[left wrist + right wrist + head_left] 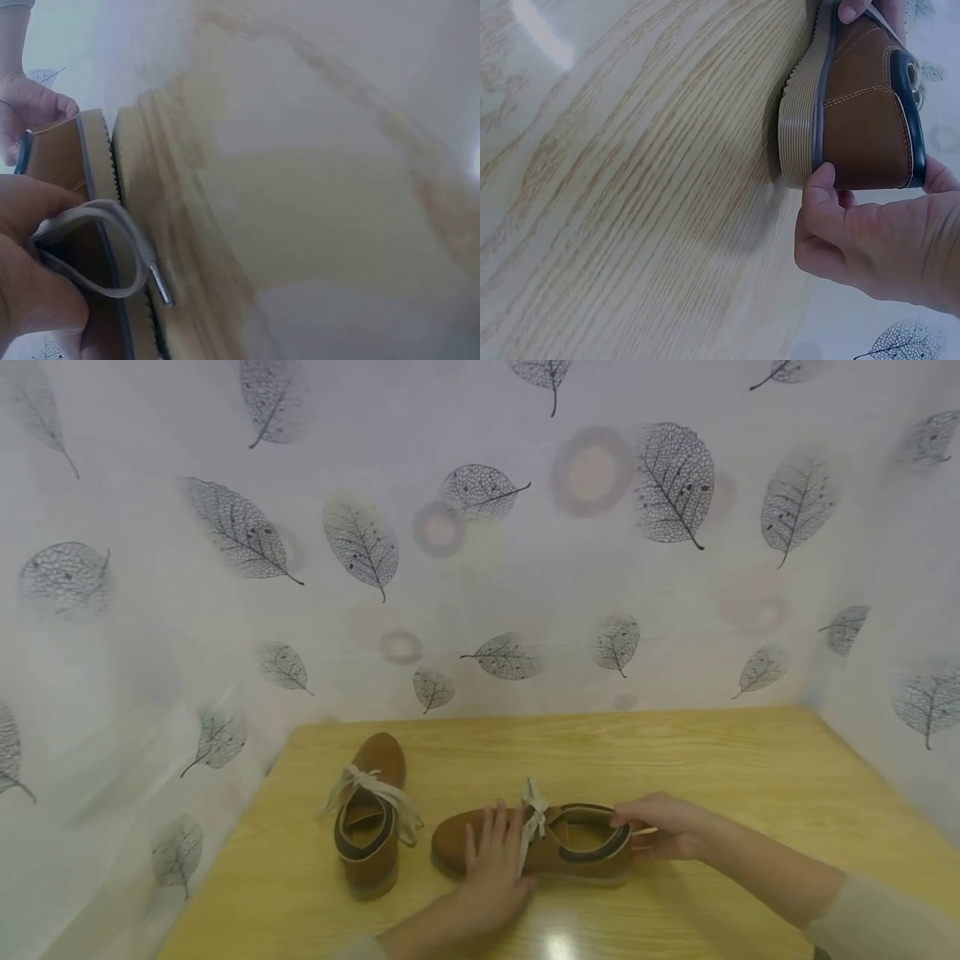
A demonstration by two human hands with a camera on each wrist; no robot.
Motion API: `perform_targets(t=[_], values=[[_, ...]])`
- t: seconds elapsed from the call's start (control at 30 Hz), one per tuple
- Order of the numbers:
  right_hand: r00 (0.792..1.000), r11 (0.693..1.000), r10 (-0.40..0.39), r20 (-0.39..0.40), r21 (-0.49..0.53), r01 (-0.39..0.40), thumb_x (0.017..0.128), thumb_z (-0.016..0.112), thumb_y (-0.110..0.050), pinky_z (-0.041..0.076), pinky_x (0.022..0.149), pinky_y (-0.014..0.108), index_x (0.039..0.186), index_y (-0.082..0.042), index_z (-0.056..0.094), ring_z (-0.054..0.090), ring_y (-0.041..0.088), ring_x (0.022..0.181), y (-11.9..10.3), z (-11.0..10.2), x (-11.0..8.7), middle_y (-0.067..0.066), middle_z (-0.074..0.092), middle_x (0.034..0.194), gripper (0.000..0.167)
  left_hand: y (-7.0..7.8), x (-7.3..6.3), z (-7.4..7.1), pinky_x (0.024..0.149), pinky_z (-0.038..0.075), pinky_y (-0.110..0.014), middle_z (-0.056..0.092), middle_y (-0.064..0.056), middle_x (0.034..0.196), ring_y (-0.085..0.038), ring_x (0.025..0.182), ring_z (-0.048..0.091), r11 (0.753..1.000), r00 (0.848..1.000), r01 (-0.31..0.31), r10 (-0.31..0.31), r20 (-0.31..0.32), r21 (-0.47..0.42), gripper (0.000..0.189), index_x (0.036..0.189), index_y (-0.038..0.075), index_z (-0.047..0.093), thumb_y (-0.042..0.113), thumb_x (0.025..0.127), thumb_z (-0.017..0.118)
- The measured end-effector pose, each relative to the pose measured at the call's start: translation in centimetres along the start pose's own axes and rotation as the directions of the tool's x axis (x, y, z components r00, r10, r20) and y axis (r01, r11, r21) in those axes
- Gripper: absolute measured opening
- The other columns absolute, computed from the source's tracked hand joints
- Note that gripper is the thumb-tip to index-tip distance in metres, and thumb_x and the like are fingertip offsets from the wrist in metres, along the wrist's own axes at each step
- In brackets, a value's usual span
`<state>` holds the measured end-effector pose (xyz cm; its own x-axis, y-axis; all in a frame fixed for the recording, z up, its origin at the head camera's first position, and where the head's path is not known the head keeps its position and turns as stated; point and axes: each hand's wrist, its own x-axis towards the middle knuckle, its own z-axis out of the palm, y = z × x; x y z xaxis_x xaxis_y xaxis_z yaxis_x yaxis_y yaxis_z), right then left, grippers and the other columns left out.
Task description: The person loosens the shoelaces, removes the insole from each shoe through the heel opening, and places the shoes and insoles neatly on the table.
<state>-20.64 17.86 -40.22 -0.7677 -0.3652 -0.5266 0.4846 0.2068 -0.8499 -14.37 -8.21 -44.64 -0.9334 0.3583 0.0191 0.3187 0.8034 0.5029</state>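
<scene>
A brown lace-up shoe [547, 857] lies sideways on the table, toe to the left, sole down. My left hand [491, 868] holds its front part, fingers across the top and thumb on the near side. By that thumb hangs a loop of pale lace [120, 217]. At the heel, my right hand [663, 827] grips the shoe; in the right wrist view the thumb presses low on the heel [866, 150], near the sole. A thin pale strip [645, 832] shows by the right fingers; its kind is unclear. The matching shoe [382, 756] stands at the left, toe pointing away, lace tied.
Beneath both shoes is a light wood-grain table [720, 752]. A pale wall covering [525, 585] printed with dark leaves rises behind the table and along both sides. A bright reflection shows on the table's near part.
</scene>
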Motion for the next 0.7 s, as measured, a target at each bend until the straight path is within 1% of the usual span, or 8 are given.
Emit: perform_targets(t=[0.1,0.2,0.33,0.43,0.5,0.6,0.67,0.7], values=[[1.000,1.000,-0.011,0.004,0.005,0.011,0.079,0.061,-0.011,0.052,0.086,0.034,0.076,-0.008,0.062,0.054,0.023,0.092,0.1,0.0,-0.4,0.003,0.054,0.083,0.004,0.2,-0.1,0.0,0.107,-0.005,-0.069,0.001,-0.028,0.154,-0.046,0.141,-0.002,1.000,1.000,-0.018,0.018,0.002,-0.015,0.085,0.150,0.002,0.011,0.005,0.081,0.061],[1.000,1.000,-0.013,0.009,0.002,0.013,0.080,0.060,-0.012,0.051,0.084,0.034,0.076,-0.008,0.063,0.052,0.023,0.092,0.2,-0.2,-0.6,0.002,0.053,0.082,0.006,0.3,-0.1,-0.3,0.107,-0.003,-0.071,0.003,-0.029,0.154,-0.047,0.140,-0.001,0.999,0.999,-0.033,0.034,0.021,-0.039,0.085,0.149,0.002,0.013,-0.007,0.076,0.056],[0.999,1.000,-0.019,0.039,-0.003,0.019,0.083,0.060,-0.013,0.050,0.083,0.033,0.077,-0.009,0.066,0.051,0.024,0.093,0.2,-0.7,-0.8,0.001,0.053,0.081,0.010,0.4,0.0,-1.0,0.108,-0.001,-0.069,0.006,-0.027,0.154,-0.046,0.141,0.001,0.997,0.997,-0.041,0.045,0.055,-0.068,0.087,0.150,0.004,0.016,-0.016,0.072,0.050],[0.998,1.000,-0.020,0.052,-0.002,0.020,0.083,0.060,-0.013,0.050,0.083,0.033,0.076,-0.010,0.066,0.052,0.024,0.094,0.2,-1.1,-0.8,0.001,0.053,0.082,0.010,0.4,0.1,-1.6,0.109,0.000,-0.066,0.006,-0.026,0.154,-0.045,0.141,0.002,0.993,0.994,-0.053,0.063,0.091,-0.101,0.087,0.150,0.004,0.017,-0.018,0.072,0.048],[0.998,1.000,-0.018,0.054,0.000,0.018,0.083,0.060,-0.014,0.050,0.083,0.033,0.076,-0.010,0.066,0.052,0.025,0.095,0.2,-1.3,-0.9,0.002,0.053,0.083,0.010,0.2,0.1,-2.0,0.110,-0.001,-0.064,0.006,-0.026,0.154,-0.043,0.141,0.002,0.987,0.990,-0.063,0.081,0.116,-0.151,0.083,0.149,0.001,0.018,-0.018,0.073,0.045],[0.998,1.000,-0.021,0.057,-0.001,0.021,0.084,0.060,-0.014,0.051,0.084,0.034,0.078,-0.008,0.066,0.052,0.026,0.096,0.1,-1.4,-1.0,0.004,0.052,0.087,0.010,-0.4,0.0,-2.5,0.112,0.001,-0.060,0.010,-0.025,0.154,-0.040,0.142,0.004,0.969,0.989,-0.060,0.091,0.118,-0.241,0.072,0.147,-0.001,0.023,-0.017,0.079,0.041],[0.998,1.000,-0.023,0.059,0.001,0.022,0.084,0.060,-0.014,0.051,0.086,0.034,0.079,-0.007,0.066,0.051,0.026,0.096,0.0,-1.4,-1.0,0.004,0.052,0.089,0.010,-0.9,-0.2,-2.8,0.112,0.003,-0.059,0.015,-0.023,0.153,-0.040,0.142,0.006,0.945,0.992,-0.030,0.069,0.110,-0.325,0.064,0.145,-0.001,0.030,-0.015,0.084,0.038],[0.998,1.000,-0.023,0.057,0.004,0.023,0.084,0.060,-0.014,0.051,0.086,0.035,0.079,-0.007,0.066,0.051,0.026,0.096,0.0,-1.3,-0.9,0.005,0.052,0.089,0.011,-1.2,-0.4,-2.9,0.112,0.006,-0.059,0.021,-0.023,0.152,-0.041,0.141,0.010,0.937,0.993,-0.014,0.052,0.102,-0.348,0.060,0.144,0.000,0.034,-0.013,0.086,0.038]])
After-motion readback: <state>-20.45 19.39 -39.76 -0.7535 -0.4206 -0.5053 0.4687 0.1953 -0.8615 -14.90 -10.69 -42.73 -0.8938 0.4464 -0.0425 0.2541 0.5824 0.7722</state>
